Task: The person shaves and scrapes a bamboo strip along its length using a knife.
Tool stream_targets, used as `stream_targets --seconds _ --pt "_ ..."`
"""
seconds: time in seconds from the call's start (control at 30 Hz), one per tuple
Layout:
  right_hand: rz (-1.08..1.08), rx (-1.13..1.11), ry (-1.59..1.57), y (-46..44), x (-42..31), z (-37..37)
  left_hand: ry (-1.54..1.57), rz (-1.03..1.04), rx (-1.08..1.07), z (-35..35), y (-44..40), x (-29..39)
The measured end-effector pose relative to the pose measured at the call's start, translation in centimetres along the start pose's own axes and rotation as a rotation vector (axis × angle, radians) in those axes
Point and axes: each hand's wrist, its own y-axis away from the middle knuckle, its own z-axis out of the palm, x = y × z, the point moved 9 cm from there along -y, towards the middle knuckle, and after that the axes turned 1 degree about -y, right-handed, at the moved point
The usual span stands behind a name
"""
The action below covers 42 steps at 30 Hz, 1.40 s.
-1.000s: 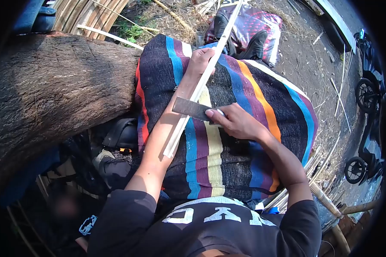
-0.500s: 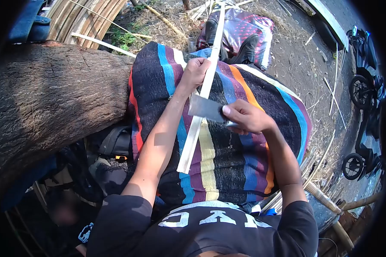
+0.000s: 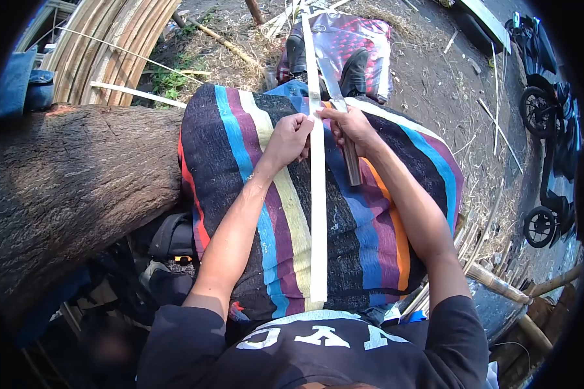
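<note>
A long, pale bamboo strip [image 3: 318, 220] runs almost straight away from my body, over the striped blanket [image 3: 240, 220] on my lap. My left hand [image 3: 290, 139] is closed at the strip's left edge, with thumb and fingertips pinching it. My right hand [image 3: 353, 128] is wrapped round a knife, its metal handle [image 3: 351, 162] pointing back toward me and its broad blade [image 3: 329, 74] pointing away, just right of the strip. The right fingertips touch or nearly touch the strip beside my left thumb; the exact contact is too small to tell.
On the left lies a thick tree trunk [image 3: 78, 162], with stacked curved slats [image 3: 107, 45] behind it. Shoes [image 3: 353, 74] rest on a patterned sheet [image 3: 376, 39] ahead. Motorbikes [image 3: 545, 129] stand at right, near bamboo poles [image 3: 499, 285]. A dark backpack [image 3: 175, 236] sits low left.
The knife has turned from lying across the strip to pointing away from me. My right hand has moved forward beside my left. The strip has swung from slanted to nearly straight.
</note>
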Motion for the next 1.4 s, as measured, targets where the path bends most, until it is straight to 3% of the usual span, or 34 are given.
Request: stream_targets --seconds 0.07,0.13,0.27,0.4,0.47,0.53,0.67,0.83,1.03,1.4 --pt "0.061 0.037 -0.095 -1.5 1.1 -0.1 -0.004 -0.030 -0.045 0.6 0.0 -0.6" --pt "0.054 -0.023 -0.143 -2.3 1.5 -0.1 0.335 -0.112 -0.080 1.1 0.1 -1.8" --pt "0.065 -0.040 -0.246 -2.3 1.4 -0.4 0.644 -0.328 -0.102 3.2 1.6 -2.0" --pt "0.041 -0.069 -0.271 -2.7 1.8 -0.3 0.841 -0.390 -0.265 5.8 2.3 -2.9" --pt "0.022 -0.064 -0.276 -2.6 1.4 0.0 0.959 -0.444 -0.199 6.1 2.4 -3.7" --pt "0.023 -0.012 -0.067 -2.1 0.7 -0.3 1.225 -0.305 -0.296 6.1 2.0 -2.8" --pt "-0.087 0.047 0.246 -1.1 -1.6 -1.2 1.379 -0.281 -0.185 4.3 1.9 -3.3" --pt "-0.118 0.037 0.546 -2.4 -0.9 -2.7 1.461 -0.309 -0.216 4.9 2.9 -3.1" --pt "-0.105 0.027 0.675 -1.6 -1.4 -2.1 1.546 -0.324 -0.316 5.4 3.9 -2.1" --pt "-0.157 0.032 0.690 -2.3 -0.7 -3.1 1.482 -0.410 -0.369 5.6 4.1 -2.4"
